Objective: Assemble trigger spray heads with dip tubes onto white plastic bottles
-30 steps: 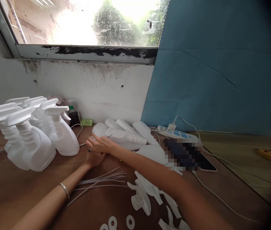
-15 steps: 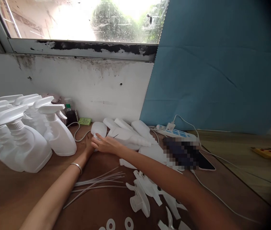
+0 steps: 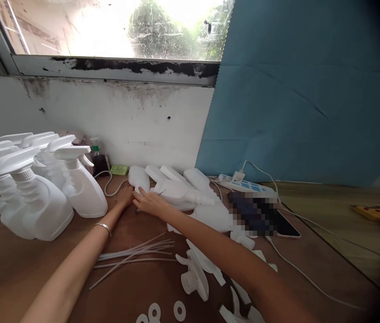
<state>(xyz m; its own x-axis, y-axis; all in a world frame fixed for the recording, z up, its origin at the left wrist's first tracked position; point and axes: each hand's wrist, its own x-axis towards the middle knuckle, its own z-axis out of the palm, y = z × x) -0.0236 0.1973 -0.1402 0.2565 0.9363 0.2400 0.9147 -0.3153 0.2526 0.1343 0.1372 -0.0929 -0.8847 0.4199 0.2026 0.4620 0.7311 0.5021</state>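
Observation:
A white plastic bottle lies at the near-left end of a heap, its base toward the wall. My left hand is closed about its neck end from the left, with most of its fingers hidden. From the right, my right hand meets it there with bent fingers. Whatever those fingers grip is too small to make out. Just behind the right hand a thin dark metal point shows; its other end is hidden. More white bottles without heads lie right beside that hand.
Several assembled spray bottles stand at left. Thin white tubes, loose trigger heads and white washers lie nearer me. A power strip, cables and a phone are at right. A green box sits by the wall.
The bottle between my hands has shifted slightly toward the wall and shows more of its length. My right hand has moved a little right and down. A dark spot now shows below its fingers.

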